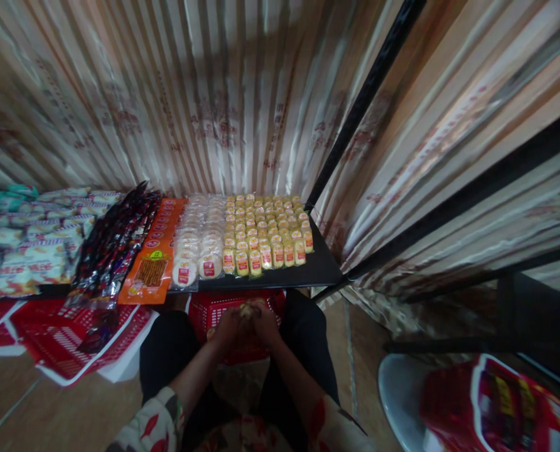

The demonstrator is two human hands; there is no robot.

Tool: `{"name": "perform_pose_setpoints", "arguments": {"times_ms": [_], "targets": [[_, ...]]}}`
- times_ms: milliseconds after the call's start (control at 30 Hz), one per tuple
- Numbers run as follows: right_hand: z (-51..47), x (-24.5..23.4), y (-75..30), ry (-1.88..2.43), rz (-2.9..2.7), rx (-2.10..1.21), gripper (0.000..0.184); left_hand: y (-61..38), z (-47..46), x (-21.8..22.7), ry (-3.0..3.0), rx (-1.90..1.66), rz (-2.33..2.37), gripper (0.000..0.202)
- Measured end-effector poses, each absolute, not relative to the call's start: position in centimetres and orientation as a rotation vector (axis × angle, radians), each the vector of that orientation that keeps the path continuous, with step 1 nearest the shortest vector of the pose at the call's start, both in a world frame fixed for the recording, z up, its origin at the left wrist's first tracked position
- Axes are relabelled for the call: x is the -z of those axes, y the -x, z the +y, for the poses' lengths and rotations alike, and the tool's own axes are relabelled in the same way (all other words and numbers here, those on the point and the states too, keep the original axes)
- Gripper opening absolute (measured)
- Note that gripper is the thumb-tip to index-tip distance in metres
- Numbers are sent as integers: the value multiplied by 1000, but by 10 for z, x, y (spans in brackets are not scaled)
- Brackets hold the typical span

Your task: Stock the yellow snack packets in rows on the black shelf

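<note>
My left hand [228, 325] and my right hand [265, 322] meet over a red plastic basket [198, 311] between my knees. Both hands are closed around small yellow wrapped snacks [246, 309]; their exact number is hidden by my fingers. Just beyond, on the black shelf [280, 277], stand rows of similar yellow wrapped snacks [265, 257] with red and white labels. To their left lie columns of round white wrapped crackers [209, 267]. Dim light and blur hide fine detail.
Left along the shelf are orange snack packets [148, 270], dark glossy packets [113, 242] and white bags [35, 260]. Another red basket [63, 339] sits below. Black metal bars [369, 88] cross the right side, near a grey stool [397, 389] bearing red packages [454, 395].
</note>
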State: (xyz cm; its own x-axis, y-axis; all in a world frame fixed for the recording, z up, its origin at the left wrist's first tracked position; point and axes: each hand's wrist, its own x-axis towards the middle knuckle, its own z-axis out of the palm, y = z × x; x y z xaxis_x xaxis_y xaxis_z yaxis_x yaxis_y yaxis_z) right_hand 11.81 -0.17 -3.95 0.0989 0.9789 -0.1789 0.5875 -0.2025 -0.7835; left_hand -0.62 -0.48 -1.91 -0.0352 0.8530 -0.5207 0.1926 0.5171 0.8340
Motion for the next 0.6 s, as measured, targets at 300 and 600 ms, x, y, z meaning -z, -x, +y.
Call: {"name": "perform_pose_setpoints", "arguments": {"times_ms": [300, 600], "targets": [[-2, 15, -132, 1801, -1351, -973, 32, -15, -5, 2, -758, -901, 1430, 16], [-6, -9, -146, 1627, -1107, -1072, 26, -31, -13, -24, -675, -1018, 1136, 30]]}}
